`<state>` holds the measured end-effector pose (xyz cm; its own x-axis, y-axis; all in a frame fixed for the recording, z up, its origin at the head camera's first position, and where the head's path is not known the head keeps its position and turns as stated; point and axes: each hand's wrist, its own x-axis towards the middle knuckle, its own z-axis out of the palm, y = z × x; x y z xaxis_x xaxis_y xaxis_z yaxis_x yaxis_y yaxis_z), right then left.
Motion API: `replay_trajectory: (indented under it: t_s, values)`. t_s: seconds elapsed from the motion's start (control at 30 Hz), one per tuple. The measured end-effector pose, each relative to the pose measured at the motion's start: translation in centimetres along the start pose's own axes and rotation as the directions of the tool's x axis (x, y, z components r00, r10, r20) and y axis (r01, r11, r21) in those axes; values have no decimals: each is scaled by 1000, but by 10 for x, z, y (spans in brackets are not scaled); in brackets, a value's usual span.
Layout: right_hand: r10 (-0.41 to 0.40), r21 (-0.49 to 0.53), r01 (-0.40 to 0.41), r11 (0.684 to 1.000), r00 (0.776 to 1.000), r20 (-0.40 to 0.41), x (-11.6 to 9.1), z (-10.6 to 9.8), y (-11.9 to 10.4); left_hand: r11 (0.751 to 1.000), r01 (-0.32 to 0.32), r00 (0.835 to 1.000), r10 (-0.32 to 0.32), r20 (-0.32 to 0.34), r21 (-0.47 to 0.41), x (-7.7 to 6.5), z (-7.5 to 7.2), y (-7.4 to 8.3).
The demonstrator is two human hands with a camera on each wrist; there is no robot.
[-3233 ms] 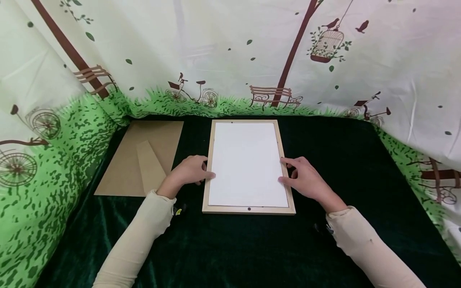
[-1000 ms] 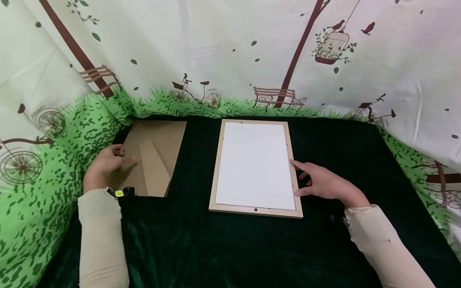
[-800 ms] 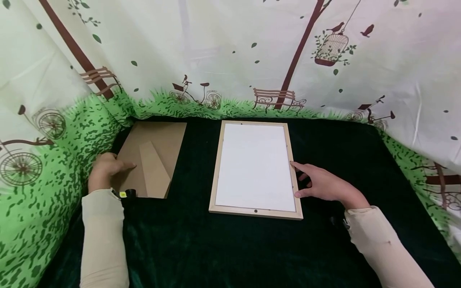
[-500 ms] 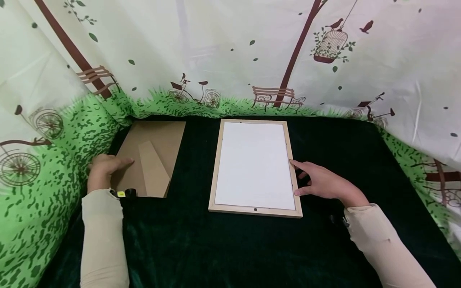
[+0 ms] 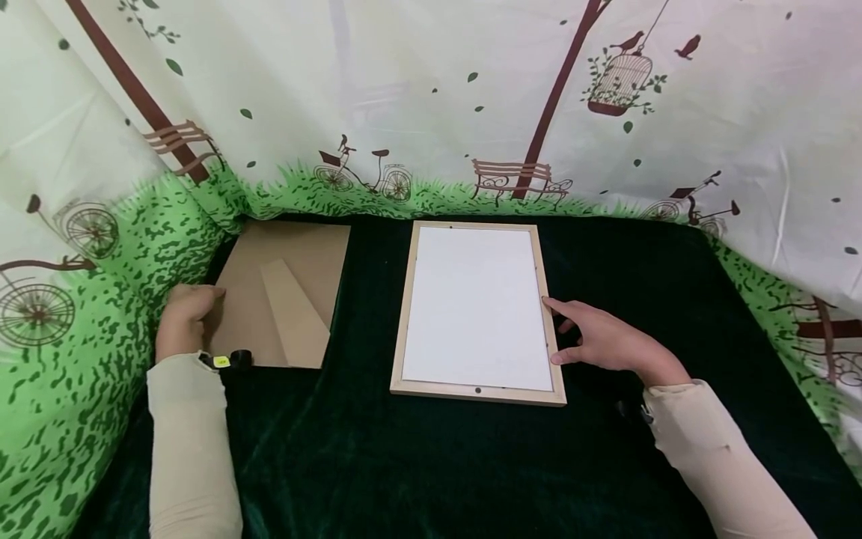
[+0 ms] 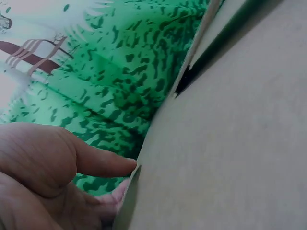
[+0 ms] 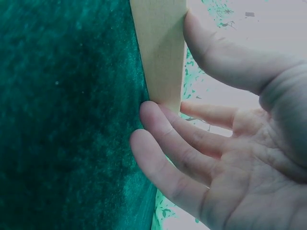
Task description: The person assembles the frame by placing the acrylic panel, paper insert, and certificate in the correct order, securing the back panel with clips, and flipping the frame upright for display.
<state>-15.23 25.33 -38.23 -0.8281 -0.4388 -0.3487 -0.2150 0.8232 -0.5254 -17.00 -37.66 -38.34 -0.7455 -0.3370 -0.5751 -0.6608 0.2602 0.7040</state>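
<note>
On the left lies a flat brown backing board (image 5: 306,247) with a tapered easel leg (image 5: 292,311) on it. My left hand (image 5: 183,318) pinches the board's left edge; the left wrist view shows the thumb (image 6: 108,162) at the edge and other fingers partly hidden beneath. A pale wooden picture frame (image 5: 434,388) lies in the middle, with a white sheet (image 5: 477,307) inside it. My right hand (image 5: 606,340) touches the frame's right rail with thumb and forefinger. Its remaining fingers are loosely bent beside the rail (image 7: 160,48) in the right wrist view.
Dark green velvet cloth (image 5: 431,464) covers the table. Around the back and sides hangs a printed curtain (image 5: 404,90) with trees, benches and bicycles. Its green folds (image 5: 144,247) come close to my left hand. Small dark dots mark the frame's rails.
Earlier both hands were at the frame. The left hand has since moved left to the board, its thumb drawing back to the edge, and the board has shifted slightly. The right hand stays at the frame.
</note>
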Motion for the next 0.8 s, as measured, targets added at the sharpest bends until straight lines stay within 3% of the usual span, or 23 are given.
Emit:
replay_trajectory:
  t_s: [0.3,0.53,0.8]
  values:
    - [-9,-9,9,1000,1000,-1,-1,-1,2,997,-72,997,71,29,12,-4,-4,-1]
    - [-2,-11,2,1000,1000,3,-1,-1,0,999,-48,997,48,58,-2,-5,-19,-13]
    - [-4,-12,4,1000,1000,4,-1,-1,-1,997,-11,998,7,-65,-71,-6,-17,-8]
